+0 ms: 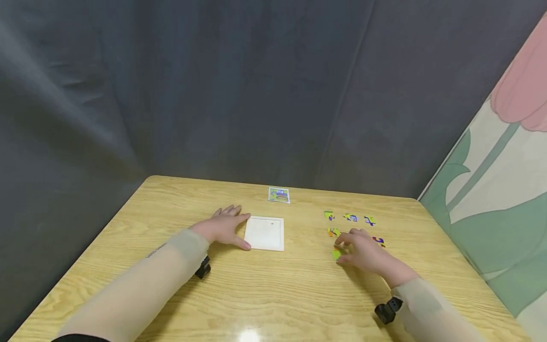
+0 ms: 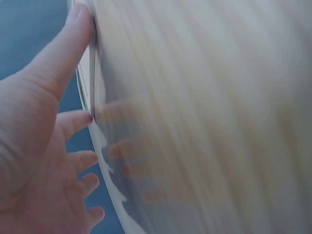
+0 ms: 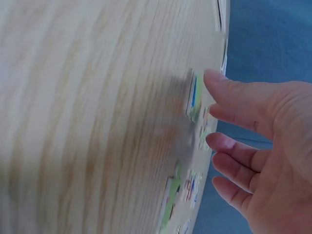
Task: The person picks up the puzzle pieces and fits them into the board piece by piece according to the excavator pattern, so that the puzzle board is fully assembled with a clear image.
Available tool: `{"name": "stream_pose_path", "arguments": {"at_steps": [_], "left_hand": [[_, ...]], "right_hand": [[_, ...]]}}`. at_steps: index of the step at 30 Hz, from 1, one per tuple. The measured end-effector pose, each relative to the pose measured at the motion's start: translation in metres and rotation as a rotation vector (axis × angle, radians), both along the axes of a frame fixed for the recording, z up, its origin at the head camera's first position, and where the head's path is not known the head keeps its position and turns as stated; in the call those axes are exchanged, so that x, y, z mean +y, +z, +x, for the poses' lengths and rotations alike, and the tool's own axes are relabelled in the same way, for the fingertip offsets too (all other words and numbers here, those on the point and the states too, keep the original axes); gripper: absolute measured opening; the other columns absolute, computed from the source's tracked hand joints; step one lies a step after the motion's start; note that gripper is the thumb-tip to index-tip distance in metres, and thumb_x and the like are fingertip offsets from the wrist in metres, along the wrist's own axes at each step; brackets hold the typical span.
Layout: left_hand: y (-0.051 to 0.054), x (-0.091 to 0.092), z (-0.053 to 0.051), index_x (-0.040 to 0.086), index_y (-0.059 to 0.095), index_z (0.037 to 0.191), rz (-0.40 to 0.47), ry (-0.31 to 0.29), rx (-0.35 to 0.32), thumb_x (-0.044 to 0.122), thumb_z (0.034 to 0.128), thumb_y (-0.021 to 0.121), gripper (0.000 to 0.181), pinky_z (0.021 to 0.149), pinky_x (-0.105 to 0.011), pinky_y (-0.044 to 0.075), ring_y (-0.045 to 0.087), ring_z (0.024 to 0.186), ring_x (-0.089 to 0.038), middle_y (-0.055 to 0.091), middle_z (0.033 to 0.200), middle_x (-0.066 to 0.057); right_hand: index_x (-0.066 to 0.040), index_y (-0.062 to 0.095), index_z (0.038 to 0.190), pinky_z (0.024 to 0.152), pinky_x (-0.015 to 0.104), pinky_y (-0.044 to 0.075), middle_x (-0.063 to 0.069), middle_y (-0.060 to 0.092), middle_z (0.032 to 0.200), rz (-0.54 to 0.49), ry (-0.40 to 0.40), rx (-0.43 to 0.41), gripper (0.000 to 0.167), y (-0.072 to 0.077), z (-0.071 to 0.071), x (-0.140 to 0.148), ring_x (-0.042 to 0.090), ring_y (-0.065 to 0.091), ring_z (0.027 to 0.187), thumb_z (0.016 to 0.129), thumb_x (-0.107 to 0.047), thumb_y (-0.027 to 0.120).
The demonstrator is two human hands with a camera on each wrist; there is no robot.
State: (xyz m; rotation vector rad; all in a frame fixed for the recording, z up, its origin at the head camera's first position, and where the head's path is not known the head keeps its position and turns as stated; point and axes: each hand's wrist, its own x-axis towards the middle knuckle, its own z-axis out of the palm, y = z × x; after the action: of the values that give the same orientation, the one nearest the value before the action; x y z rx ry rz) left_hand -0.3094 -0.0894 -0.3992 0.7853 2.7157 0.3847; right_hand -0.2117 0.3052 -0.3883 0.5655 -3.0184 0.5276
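Note:
A square white puzzle tray [image 1: 264,233] with a raised rim lies on the table. My left hand [image 1: 224,229] is at its left side, thumb and index finger spread to the tray's corners, the other fingers extended. In the left wrist view the thumb [image 2: 73,34] rests at the tray's edge. My right hand [image 1: 363,249] is over the jigsaw pieces on the right, fingers loosely bent. Its thumb and index finger are beside a green jigsaw piece [image 1: 336,255], which lies on the table. In the right wrist view a small gap shows between the thumb and this piece [image 3: 195,95].
More jigsaw pieces lie apart around the right hand: a green one [image 1: 328,215], two with blue [image 1: 351,217], an orange-green one [image 1: 333,232] and a partly hidden red-purple one [image 1: 378,241]. A picture card [image 1: 279,194] lies behind the tray. A dark curtain [image 1: 256,95] hangs behind the table.

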Motion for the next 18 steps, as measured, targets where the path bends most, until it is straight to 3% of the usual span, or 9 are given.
{"name": "stream_pose_path", "arguments": {"at_steps": [4, 8, 14, 18], "left_hand": [[-0.001, 0.029, 0.008, 0.021, 0.029, 0.158, -0.014, -0.024, 0.01, 0.07, 0.0756, 0.071, 0.104, 0.118, -0.052, -0.001, 0.002, 0.149, -0.033, 0.01, 0.163, -0.015], [0.0, 0.044, 0.014, 0.022, 0.029, 0.158, -0.033, -0.036, 0.027, 0.073, 0.0751, 0.068, 0.105, 0.117, -0.052, -0.001, 0.002, 0.149, -0.034, 0.011, 0.163, -0.015], [0.001, 0.051, 0.017, 0.024, 0.026, 0.158, -0.075, -0.007, 0.038, 0.076, 0.0747, 0.065, 0.106, 0.117, -0.052, -0.001, 0.003, 0.149, -0.034, 0.011, 0.163, -0.014], [0.002, 0.05, 0.018, 0.025, 0.025, 0.159, -0.084, 0.002, 0.027, 0.076, 0.0751, 0.064, 0.105, 0.117, -0.055, -0.001, 0.003, 0.149, -0.035, 0.01, 0.163, -0.015]], "right_hand": [[-0.014, 0.068, 0.103, 0.076, 0.042, 0.045, 0.002, 0.057, 0.095, 0.007, -0.003, -0.044, 0.03, -0.001, -0.006, -0.004, 0.024, 0.05, 0.091, 0.078, -0.014, 0.085], [-0.011, 0.066, 0.097, 0.076, 0.04, 0.045, 0.0, 0.056, 0.091, -0.012, -0.004, -0.075, 0.028, -0.001, -0.009, -0.007, 0.021, 0.049, 0.087, 0.077, -0.008, 0.085], [-0.008, 0.059, 0.089, 0.068, 0.036, 0.044, 0.0, 0.055, 0.082, -0.083, -0.019, -0.152, 0.03, 0.0, -0.018, -0.007, 0.018, 0.048, 0.077, 0.075, -0.001, 0.084], [-0.004, 0.058, 0.086, 0.058, 0.029, 0.041, 0.003, 0.054, 0.076, -0.239, 0.008, -0.233, 0.02, 0.002, -0.028, -0.009, 0.017, 0.047, 0.069, 0.082, 0.007, 0.075]]}}
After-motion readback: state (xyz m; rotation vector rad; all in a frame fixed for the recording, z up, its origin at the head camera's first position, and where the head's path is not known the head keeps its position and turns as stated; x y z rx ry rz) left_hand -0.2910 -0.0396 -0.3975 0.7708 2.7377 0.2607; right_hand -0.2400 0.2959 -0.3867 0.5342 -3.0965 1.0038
